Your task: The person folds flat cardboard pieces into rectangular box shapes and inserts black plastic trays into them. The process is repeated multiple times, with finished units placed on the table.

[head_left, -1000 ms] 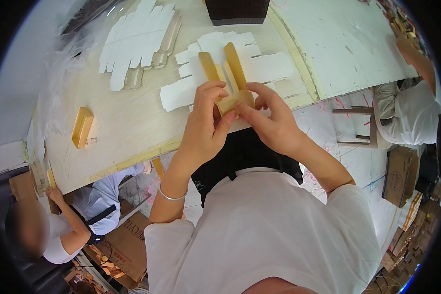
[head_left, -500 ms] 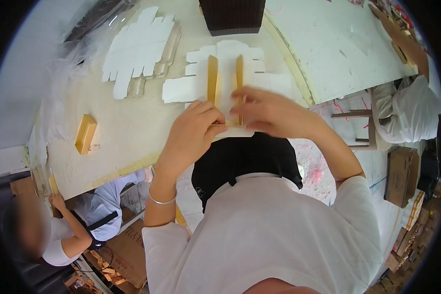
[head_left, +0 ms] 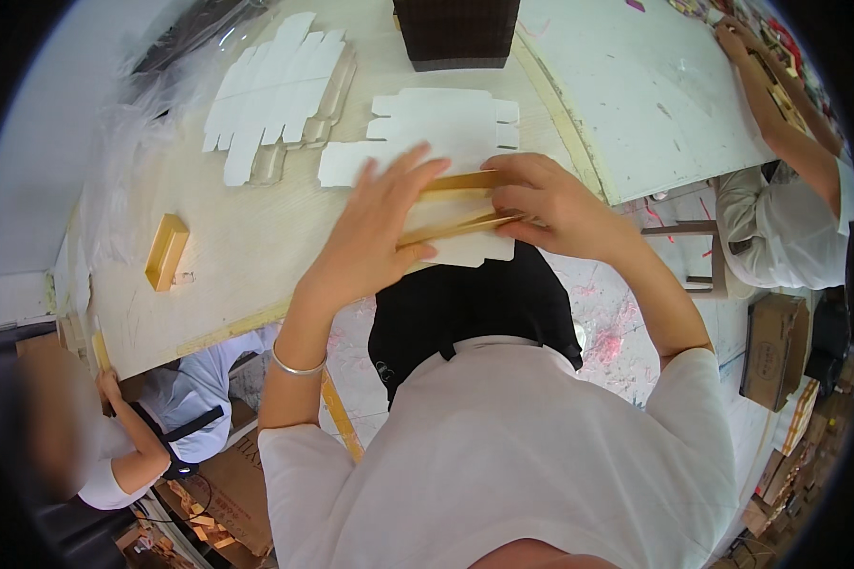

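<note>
A partly folded gold cardboard box [head_left: 460, 180] lies crosswise at the table's near edge, its two long gold walls raised and running left to right. My right hand [head_left: 567, 211] closes around its right end, fingers bent over the walls. At the left end, my left hand [head_left: 365, 232] is spread, the thumb by the near wall and the blurred fingers raised by the far one. Flat white box blanks [head_left: 436, 116] lie just beyond the box. A finished open gold box [head_left: 167, 252] rests on the table to the left.
A stack of white blanks [head_left: 277, 90] lies at the far left beside crumpled clear plastic [head_left: 128, 142]. A dark bin [head_left: 457, 33] stands at the back. People work at lower left and far right. A cardboard carton [head_left: 774, 351] stands on the right.
The gold box has turned from lengthwise to crosswise. My right hand has taken its right end, while my left hand has gone from pinching the near end to spread fingers.
</note>
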